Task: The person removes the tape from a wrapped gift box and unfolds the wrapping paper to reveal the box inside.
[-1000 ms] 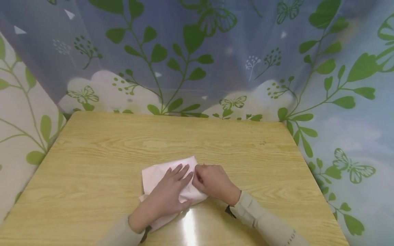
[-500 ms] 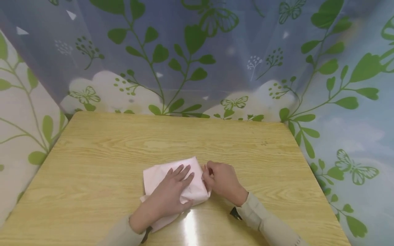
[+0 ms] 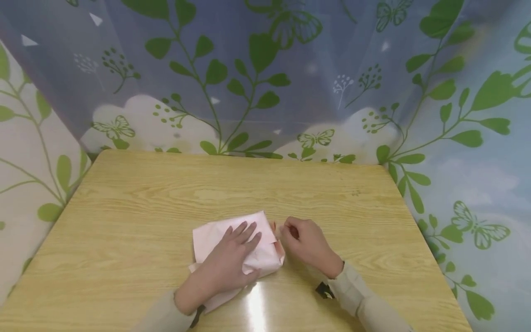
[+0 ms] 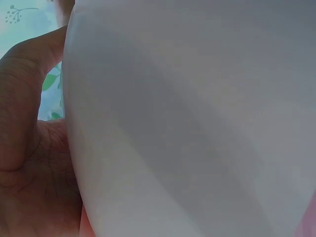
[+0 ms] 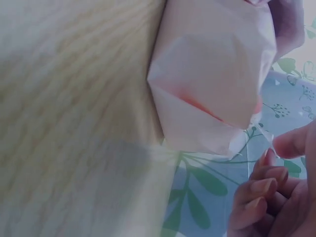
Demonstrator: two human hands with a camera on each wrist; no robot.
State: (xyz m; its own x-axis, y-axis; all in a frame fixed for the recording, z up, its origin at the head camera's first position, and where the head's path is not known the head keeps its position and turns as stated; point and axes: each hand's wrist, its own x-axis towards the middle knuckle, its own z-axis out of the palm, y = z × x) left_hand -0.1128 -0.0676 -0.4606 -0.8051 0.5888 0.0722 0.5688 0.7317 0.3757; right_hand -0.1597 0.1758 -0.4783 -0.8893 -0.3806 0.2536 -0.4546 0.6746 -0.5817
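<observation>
Parcel, 1, pale pink paper wrap (image 5: 212, 69), boxy, creased; lies nr. front-centre of bench (image 3: 145, 207), under L hand. R end: flap edge lifted, orange-red layer (image 3: 279, 249) visible in gap. Strip, 1, thin, translucent (image 5: 267, 134), runs from parcel's R end to R hand. R hand (image 3: 308, 242): grip together, thumb & index pinched on strip, other fingers curled; just beside parcel. Vs. 1.0 s ago: R hand then at parcel's R edge, now further R; orange-red gap now shows; L hand approx. unchanged. L hand (image 3: 230, 265): palm down on parcel top, grip apart, fingers extended & spread, thumb toward near side. R sleeve (image 3: 362, 293), beige: dark lettering seen 1.0 s ago, now nearly all out of frame, illegible. Backdrop (image 3: 307, 92): blue/white, green leaf & butterfly print.
</observation>
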